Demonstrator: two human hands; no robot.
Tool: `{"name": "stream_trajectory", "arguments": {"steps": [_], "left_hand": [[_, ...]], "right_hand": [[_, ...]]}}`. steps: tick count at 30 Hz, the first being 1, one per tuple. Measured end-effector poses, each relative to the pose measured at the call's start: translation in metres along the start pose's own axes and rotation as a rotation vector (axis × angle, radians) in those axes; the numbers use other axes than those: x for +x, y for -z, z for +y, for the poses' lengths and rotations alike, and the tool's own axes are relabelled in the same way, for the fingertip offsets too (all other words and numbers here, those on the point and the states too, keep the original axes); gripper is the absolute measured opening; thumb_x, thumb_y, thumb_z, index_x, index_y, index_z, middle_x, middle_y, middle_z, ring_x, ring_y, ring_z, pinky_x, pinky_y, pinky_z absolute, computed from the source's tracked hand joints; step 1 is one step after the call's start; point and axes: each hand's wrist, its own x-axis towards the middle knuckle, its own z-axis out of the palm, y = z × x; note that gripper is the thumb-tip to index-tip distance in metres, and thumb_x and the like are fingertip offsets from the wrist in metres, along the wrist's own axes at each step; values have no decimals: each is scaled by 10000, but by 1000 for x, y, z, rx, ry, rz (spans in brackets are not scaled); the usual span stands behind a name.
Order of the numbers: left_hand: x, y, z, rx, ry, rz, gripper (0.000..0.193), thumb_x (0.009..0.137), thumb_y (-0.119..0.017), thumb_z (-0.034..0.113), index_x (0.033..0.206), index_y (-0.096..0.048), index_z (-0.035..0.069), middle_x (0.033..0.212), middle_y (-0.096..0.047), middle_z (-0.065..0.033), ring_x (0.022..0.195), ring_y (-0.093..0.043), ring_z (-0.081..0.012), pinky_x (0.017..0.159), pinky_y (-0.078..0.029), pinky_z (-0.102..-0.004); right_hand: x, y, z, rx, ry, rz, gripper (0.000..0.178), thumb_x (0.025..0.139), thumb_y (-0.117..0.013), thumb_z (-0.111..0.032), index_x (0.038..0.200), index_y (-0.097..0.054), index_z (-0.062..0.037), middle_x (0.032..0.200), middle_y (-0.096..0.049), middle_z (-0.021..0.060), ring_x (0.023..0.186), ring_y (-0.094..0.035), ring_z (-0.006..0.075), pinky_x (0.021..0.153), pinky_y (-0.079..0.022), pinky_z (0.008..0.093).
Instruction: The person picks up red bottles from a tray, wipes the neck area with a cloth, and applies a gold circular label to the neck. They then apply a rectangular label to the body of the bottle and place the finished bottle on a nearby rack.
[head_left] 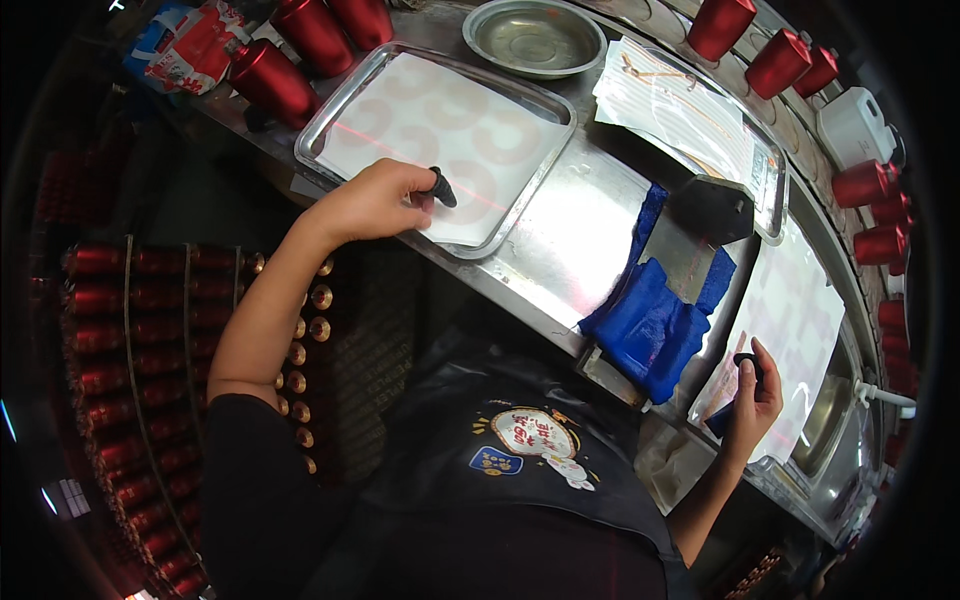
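We've got our left hand (388, 203) curled over the paper sheet (470, 120) in the metal tray (538, 180), can't tell if it's pinching. Our right hand (755, 405), fingers bent, is at the second sheet (790, 310), grip unclear too.

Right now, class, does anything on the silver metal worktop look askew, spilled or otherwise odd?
The crumpled blue cloth looks untidy, bunched at the near edge of the worktop, though possibly deliberate. The striped white sheets beyond it lie askew, their edges not lined up. No spill is evident.
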Motion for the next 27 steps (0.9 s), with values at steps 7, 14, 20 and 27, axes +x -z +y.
{"name": "stream_trajectory", "arguments": {"steps": [7, 14, 20, 27], "left_hand": [[6, 1, 2, 198, -41, -57, 308, 725, -795, 140, 957, -670, -19, 853, -685, -142, 815, -677, -267, 738, -523, -361], [10, -4, 7, 146, -129, -79, 327, 688, -837, 127, 893, -630, -22, 810, -666, -137, 771, -663, -280, 697, -511, -374], [0, 1, 14, 164, -101, -107, 378, 745, -791, 98, 1090, -682, -15, 903, -710, -141, 831, -693, -221, 765, -535, -336], [8, 9, 23, 226, -58, -166, 397, 770, -787, 93, 1148, -695, 10, 809, -713, -107, 774, -690, -192, 722, -523, -335]], "right_hand": [[-4, -7, -2, 3, -33, -7, 314, 969, -632, -18, 1276, -655, 44, 1102, -688, 78, 979, -637, 110, 856, -499, 232], [-14, -7, -12, 86, -22, -23, 303, 959, -653, -20, 1256, -665, 38, 986, -682, 46, 807, -613, 76, 684, -485, 209], [-18, -5, -6, 19, 7, 21, 294, 950, -667, -30, 1236, -677, 40, 973, -680, 42, 763, -597, 64, 652, -465, 200], [-19, -2, 1, 23, -22, 33, 293, 958, -662, -36, 1244, -679, 29, 1040, -699, 37, 867, -616, 63, 726, -470, 193]]}}
